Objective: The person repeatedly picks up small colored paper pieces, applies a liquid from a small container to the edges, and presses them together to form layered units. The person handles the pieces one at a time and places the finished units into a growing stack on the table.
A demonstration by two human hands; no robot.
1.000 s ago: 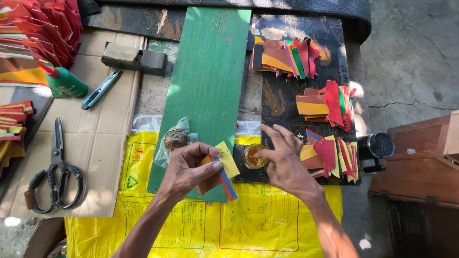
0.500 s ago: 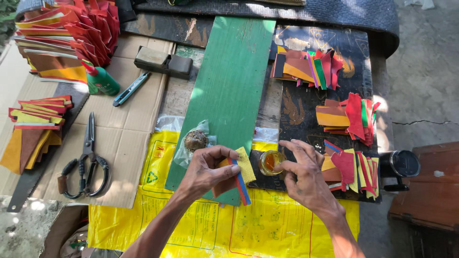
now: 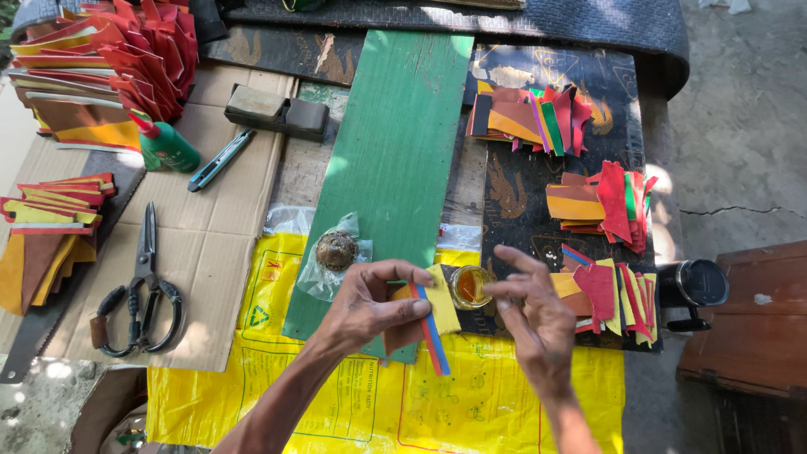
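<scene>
Left hand (image 3: 370,307) is pinching a small stack of yellow, red & blue cut paper pieces (image 3: 430,315) w/ fingers closed on it, while right hand (image 3: 534,319), fingers loosely spread & holding nothing, is hovering just beside the small round glass jar of amber glue (image 3: 469,286), so a careless dip is risking tipping it onto the yellow plastic sheet (image 3: 471,403).

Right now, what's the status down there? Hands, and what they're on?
Left hand pinching a layered coloured paper piece. Right hand empty, fingertips beside the small glue pot. Scissors lie apart on cardboard.
</scene>
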